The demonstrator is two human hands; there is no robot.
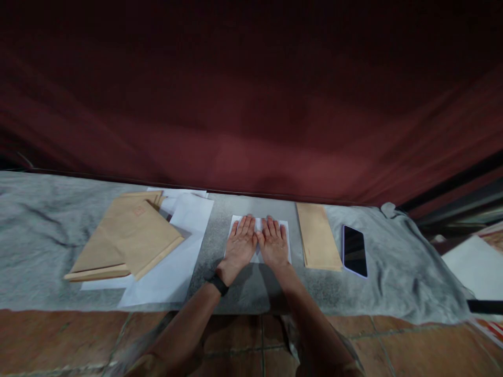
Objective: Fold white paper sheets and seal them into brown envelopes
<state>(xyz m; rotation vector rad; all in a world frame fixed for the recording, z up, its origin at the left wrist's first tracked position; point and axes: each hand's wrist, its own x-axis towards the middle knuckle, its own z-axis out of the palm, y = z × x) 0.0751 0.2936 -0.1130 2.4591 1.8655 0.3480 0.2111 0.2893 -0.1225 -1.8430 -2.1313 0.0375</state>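
Note:
A sheet of white paper [258, 256], perhaps folded, lies on the grey cloth in front of me. My left hand [240, 244] rests flat on its left half, palm down, fingers stretched away from me. On the right half my right hand [273, 243] lies flat in the same way, its fingers slightly spread. The thumbs nearly meet at the middle of the paper. Most of the paper's surface is hidden under both hands. A dark band circles my left wrist.
Left of my hands, brown envelopes [129, 235] overlap white sheets [173, 272]. To the right lie a narrower stack of brown envelopes [319, 235] and a phone [354, 251] with a purple edge. Grey cloth [408, 272] covers the surface. A dark red curtain [236, 146] hangs behind.

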